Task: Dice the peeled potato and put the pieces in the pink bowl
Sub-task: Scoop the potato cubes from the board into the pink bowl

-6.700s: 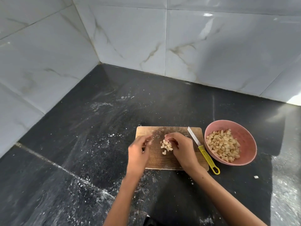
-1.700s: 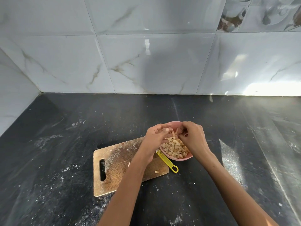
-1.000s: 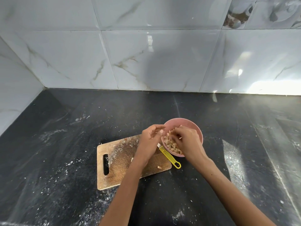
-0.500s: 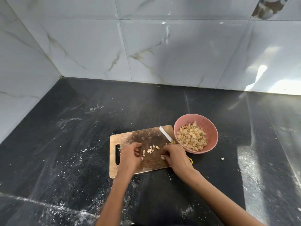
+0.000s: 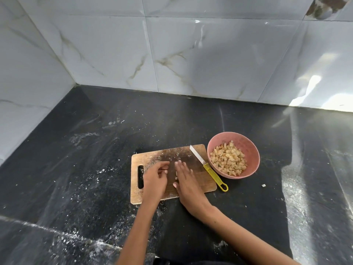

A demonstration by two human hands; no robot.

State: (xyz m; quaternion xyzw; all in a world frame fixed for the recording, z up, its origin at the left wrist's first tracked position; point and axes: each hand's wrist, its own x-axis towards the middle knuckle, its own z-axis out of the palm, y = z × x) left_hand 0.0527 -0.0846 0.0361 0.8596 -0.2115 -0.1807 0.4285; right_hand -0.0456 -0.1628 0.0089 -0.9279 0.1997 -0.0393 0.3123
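**Two hands gather the last potato pieces on a wooden board**

One wooden cutting board (image 5: 193, 161) lies on the black worktop (image 5: 80, 169), its handle slot to the left. Both of a person's hands rest over the board's middle. The left hand (image 5: 155, 180) has its fingers (image 5: 164, 165) loosely curled, tips toward the right hand; whether they hold anything cannot be told. The right hand (image 5: 186, 178) lies flat, fingers (image 5: 180, 164) straight and close together, pressed on the board. Between the two hands a few pale potato pieces (image 5: 176, 175) show on the wood, too small to count.

One knife (image 5: 207, 167) with a white blade and a yellow handle lies diagonally across the board's right edge, the looped end of its handle on the worktop. Just right of it stands the one pink bowl (image 5: 248, 148), touching or nearly touching the handle, and filled with a heap of diced potato (image 5: 228, 160). One stray potato cube (image 5: 263, 185) lies alone on the worktop, to the right of the bowl's base. White dust streaks the dark surface, and marbled wall tiles (image 5: 191, 54) rise behind.
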